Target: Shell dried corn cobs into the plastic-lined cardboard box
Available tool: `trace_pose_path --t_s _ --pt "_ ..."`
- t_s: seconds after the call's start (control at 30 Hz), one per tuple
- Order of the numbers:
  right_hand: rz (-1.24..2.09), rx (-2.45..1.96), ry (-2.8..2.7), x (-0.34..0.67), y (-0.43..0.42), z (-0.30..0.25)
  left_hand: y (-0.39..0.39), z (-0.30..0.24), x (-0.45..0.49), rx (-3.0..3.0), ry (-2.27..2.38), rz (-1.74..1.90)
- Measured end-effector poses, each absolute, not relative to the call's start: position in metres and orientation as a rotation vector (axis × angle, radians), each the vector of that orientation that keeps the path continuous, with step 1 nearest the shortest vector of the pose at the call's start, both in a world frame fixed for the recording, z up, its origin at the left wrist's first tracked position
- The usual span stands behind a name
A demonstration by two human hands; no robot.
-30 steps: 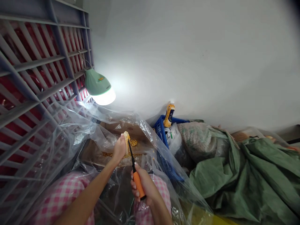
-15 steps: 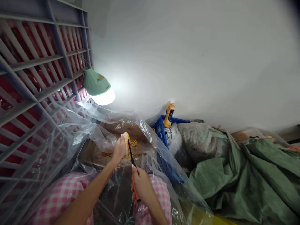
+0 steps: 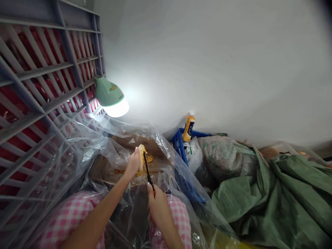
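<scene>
My left hand [image 3: 134, 162] is closed around an upright corn cob [image 3: 141, 157], pale where kernels are gone. Against the cob's right side rests the dark shaft of a screwdriver [image 3: 147, 169]. My right hand [image 3: 157, 204] is wrapped around its orange-red handle, which the fingers now mostly cover. Below the cob, loose yellow kernels [image 3: 149, 158] lie in a cardboard box [image 3: 103, 169]. Clear plastic sheeting [image 3: 166, 152] drapes over the box edges and around my legs.
A lit green lamp [image 3: 110, 93] hangs from a slatted plastic crate [image 3: 49, 69] at left. Right of the box stands a blue basket [image 3: 178, 140] with a yellow bottle [image 3: 188, 127]. A stuffed sack [image 3: 220, 154] and green cloth [image 3: 272, 193] lie farther right, along the white wall.
The screwdriver's handle has turned further into my right hand, and its tip sits slightly higher on the cob. The whole view has shifted a little.
</scene>
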State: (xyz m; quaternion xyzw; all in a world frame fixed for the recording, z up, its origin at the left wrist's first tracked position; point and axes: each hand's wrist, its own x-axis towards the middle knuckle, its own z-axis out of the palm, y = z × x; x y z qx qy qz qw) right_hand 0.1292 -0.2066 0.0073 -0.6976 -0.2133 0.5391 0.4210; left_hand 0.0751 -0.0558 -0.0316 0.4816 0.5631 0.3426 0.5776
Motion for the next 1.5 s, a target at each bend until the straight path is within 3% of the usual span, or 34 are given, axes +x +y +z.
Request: trace_pose_path --t_s 0.07,0.17,0.33,0.4,0.5,0.6,0.73,1.2,1.37,1.5 --pt "1.504 -1.63 -0.42 0.128 -0.206 0.011 -0.056 -0.028 0.075 1.053 1.285 0.784" --pt "1.886 -1.053 -0.053 0.135 -0.208 0.022 -0.056 -0.022 0.075 0.899 1.249 0.751" --pt "1.973 -0.417 0.199 0.146 -0.215 0.031 -0.057 -0.02 0.076 0.739 1.141 0.727" --pt "1.952 -0.482 0.175 0.143 -0.217 0.031 -0.057 -0.021 0.076 0.752 1.133 0.733" --pt "1.885 -0.919 0.024 0.134 -0.218 0.031 -0.057 -0.018 0.075 0.825 1.159 0.754" --pt "1.677 -1.413 -0.226 0.126 -0.216 0.027 -0.058 -0.014 0.074 0.94 1.208 0.779" --pt "1.483 -1.693 -0.414 0.124 -0.212 0.019 -0.059 -0.012 0.075 1.045 1.227 0.79" --pt "1.843 -0.576 0.128 0.125 -0.228 0.03 -0.059 -0.015 0.075 0.99 1.125 0.733" --pt "1.751 -0.521 0.16 0.128 -0.224 0.032 -0.062 -0.009 0.075 1.08 1.149 0.737" --pt "1.655 -0.8 0.114 0.128 -0.22 0.03 -0.062 -0.006 0.075 1.059 1.139 0.717"
